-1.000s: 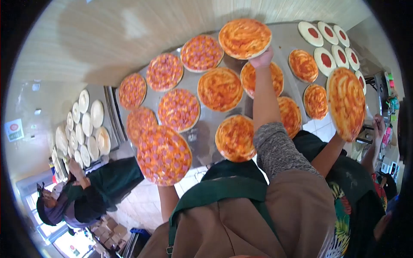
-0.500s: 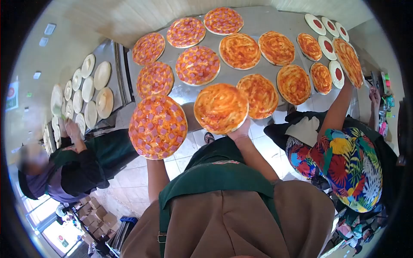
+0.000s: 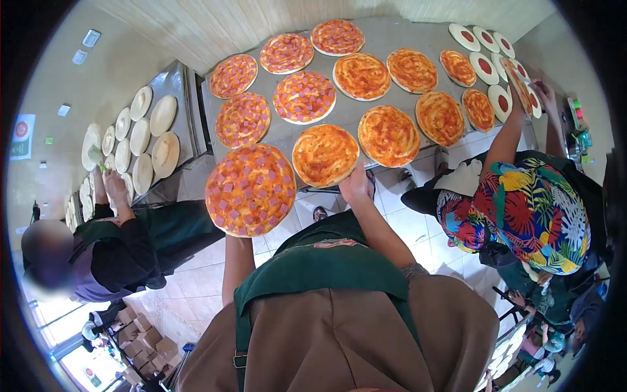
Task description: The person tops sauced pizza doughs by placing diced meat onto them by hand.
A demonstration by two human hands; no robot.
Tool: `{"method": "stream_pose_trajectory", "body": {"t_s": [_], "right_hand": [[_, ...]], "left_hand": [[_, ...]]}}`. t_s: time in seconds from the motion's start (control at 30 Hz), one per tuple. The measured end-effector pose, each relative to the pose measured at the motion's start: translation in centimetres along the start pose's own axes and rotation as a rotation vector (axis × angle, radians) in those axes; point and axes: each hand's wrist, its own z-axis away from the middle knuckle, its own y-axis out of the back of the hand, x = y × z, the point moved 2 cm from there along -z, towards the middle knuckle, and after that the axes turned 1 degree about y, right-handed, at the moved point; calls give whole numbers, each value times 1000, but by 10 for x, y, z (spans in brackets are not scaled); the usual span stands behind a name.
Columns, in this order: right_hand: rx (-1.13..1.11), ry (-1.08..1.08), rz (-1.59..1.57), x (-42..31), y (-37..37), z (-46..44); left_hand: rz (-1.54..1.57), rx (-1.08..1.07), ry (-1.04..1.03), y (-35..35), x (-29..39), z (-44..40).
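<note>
A pizza topped with ham cubes (image 3: 251, 191) is held up in front of the table on my left hand. That hand is hidden beneath it, and only my left forearm (image 3: 237, 268) shows below its edge. Beside it, a sauce-covered pizza (image 3: 324, 155) lies level at the table's front edge. My right hand (image 3: 354, 185) grips its near right rim, with the fingers partly hidden. To its right sits another sauce-covered pizza (image 3: 389, 136). Behind them are several more sauced pizzas, and ham-topped ones such as the ham pizza (image 3: 304, 97).
The metal table (image 3: 255, 68) carries the pizzas. On the left, a person (image 3: 124, 242) works over plain dough rounds (image 3: 139, 137) on another table. At the right, a person in a flowered shirt (image 3: 529, 212) holds a pizza (image 3: 517, 86) near sauce-dotted rounds (image 3: 484, 68).
My right hand has moved the sauce-covered pizza away from me, onto the table's front edge. The ham pizza in my left hand has shifted slightly right. The right-hand person's pizza has tilted.
</note>
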Motion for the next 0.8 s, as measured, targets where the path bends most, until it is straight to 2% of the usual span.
{"method": "stream_pose_trajectory", "body": {"t_s": [0.13,0.17,0.27,0.3,0.4,0.43,0.53,0.63,0.7,0.8], "right_hand": [[8,-46,162,-6,-6,2],[143,-130,348,-10,-2,1],[343,143,1314,-30,-17,20],[315,236,1405,-33,-17,21],[265,251,1101,-28,-12,16],[331,133,861,-21,-7,10],[401,36,601,-25,-25,25],[270,-5,429,-25,-19,17],[217,-161,428,-24,-8,7],[101,-233,798,-35,-13,7]], "left_hand": [[-3,-59,28,-24,-8,-14],[-5,-75,34,-31,-12,-17],[-12,-119,57,-54,-24,-31],[-15,-132,64,-62,-27,-35],[-18,-155,80,-79,-35,-46],[-22,-161,83,-84,-36,-49],[-36,-162,94,-94,-39,-57],[-56,-168,109,-103,-41,-64],[-69,-176,120,-109,-43,-68],[-80,-200,138,-121,-53,-76]]}}
